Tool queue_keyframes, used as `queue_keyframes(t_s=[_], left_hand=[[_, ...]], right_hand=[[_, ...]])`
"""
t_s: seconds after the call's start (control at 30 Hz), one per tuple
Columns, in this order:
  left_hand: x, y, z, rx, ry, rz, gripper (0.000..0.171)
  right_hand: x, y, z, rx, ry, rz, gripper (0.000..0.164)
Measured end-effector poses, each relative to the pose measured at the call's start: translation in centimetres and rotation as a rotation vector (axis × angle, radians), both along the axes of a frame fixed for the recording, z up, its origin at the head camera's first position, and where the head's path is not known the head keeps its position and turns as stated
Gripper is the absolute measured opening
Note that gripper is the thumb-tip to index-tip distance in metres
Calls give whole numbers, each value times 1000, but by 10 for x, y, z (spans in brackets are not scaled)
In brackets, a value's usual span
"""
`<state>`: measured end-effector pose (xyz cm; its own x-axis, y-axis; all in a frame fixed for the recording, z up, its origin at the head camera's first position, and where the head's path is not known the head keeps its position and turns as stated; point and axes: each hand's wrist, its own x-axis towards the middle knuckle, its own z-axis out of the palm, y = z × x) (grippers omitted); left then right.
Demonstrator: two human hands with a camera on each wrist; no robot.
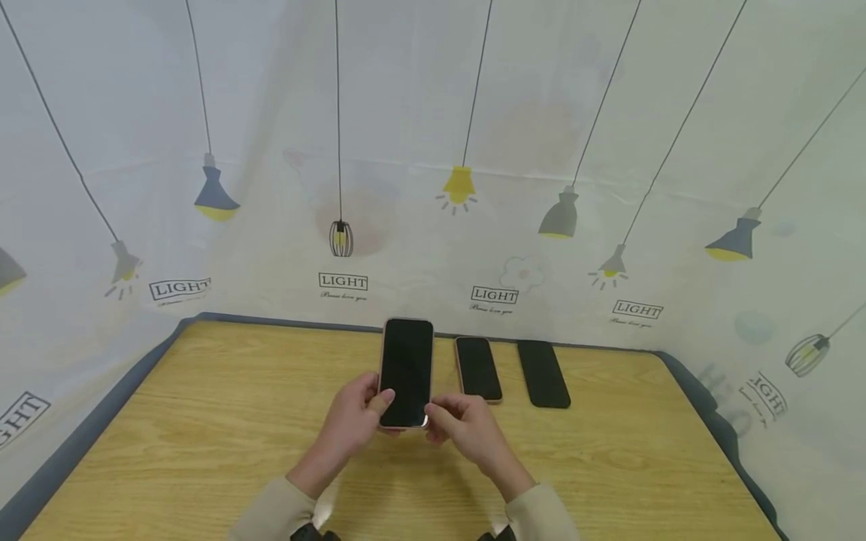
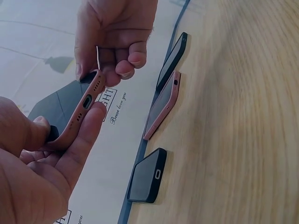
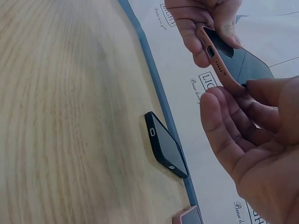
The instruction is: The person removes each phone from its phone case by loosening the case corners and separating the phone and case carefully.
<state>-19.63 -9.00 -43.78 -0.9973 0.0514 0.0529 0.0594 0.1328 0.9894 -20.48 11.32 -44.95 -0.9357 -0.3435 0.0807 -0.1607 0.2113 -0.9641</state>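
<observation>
The left hand clamps a glossy pink-cased smartphone; the right hand pinches its rounded corner, above the blue-bordered wood-grain surface.

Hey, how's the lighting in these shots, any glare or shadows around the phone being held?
Head view: light looks soft, with faint shadows on the table below the left hand and right hand; a small bright patch, possibly glare, marks the held phone's lower right corner; left wrist view: its screen has a pale sheen; right wrist view: similar sheen, duller wood colour.
</observation>
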Motion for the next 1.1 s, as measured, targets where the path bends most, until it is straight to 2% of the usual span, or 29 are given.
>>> queue_keyframes(t_s=[0.23,0.57,0.73,1.1], left_hand=[[0,1,1,13,-6,-10,9],[-2,2,2,50,-7,-25,15],[-3,3,0,93,-14,-30,15],[-5,2,-5,186,-35,-45,13]], right_hand=[[6,-5,-1,-88,15,-53,21],[9,-7,-8,-277,-85,-80,28],[9,-8,-9,-298,-118,-95,29],[13,-14,-8,-319,-124,-109,28]])
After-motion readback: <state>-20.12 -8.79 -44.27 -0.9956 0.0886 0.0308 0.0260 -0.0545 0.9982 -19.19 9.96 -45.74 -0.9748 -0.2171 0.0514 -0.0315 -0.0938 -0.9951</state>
